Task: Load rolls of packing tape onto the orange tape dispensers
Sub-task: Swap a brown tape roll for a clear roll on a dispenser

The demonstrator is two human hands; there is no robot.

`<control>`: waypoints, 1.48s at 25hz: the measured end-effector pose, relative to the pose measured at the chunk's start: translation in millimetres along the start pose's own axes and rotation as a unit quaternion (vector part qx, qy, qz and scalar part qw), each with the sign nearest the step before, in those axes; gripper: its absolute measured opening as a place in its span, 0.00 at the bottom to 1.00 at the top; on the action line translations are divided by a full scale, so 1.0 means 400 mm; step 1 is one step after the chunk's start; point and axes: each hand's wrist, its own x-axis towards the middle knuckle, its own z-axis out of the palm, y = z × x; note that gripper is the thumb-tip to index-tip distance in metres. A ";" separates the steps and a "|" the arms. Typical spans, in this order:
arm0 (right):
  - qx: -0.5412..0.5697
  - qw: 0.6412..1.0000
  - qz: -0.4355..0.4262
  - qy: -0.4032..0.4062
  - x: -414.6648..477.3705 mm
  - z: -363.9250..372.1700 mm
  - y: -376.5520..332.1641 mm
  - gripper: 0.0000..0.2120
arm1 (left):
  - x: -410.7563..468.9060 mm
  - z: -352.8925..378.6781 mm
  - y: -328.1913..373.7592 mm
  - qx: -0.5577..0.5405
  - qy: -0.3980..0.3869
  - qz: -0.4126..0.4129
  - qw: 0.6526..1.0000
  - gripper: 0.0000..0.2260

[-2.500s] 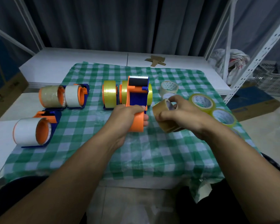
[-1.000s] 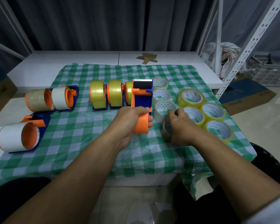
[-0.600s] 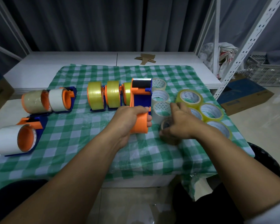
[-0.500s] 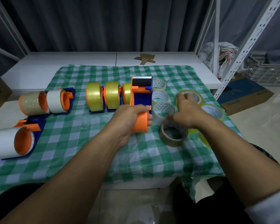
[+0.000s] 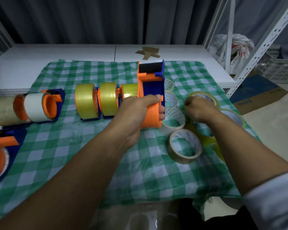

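Your right hand (image 5: 200, 108) hides its own fingertips, so any hold on the yellow roll (image 5: 214, 99) is unclear. Your left hand (image 5: 136, 113) and the held dispenser (image 5: 153, 85) partly block a loaded dispenser (image 5: 129, 90).

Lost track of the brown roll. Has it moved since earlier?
Yes. The brown tape roll left the right hand, raised beside the orange tape dispenser, and now lies flat on the checked cloth just nearer than the clear tape rolls.

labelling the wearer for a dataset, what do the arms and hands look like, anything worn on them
Both forearms are bare. The right arm has a white sleeve that ends near the elbow; no sleeve shows on the left arm within the frame. The left grip and right grip are ungloved, with no ring, watch or band visible.
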 end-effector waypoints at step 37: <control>0.738 0.653 -0.163 -0.048 -0.309 -0.090 -0.231 0.21 | -0.150 -0.185 0.148 -0.028 0.094 0.119 0.988 0.05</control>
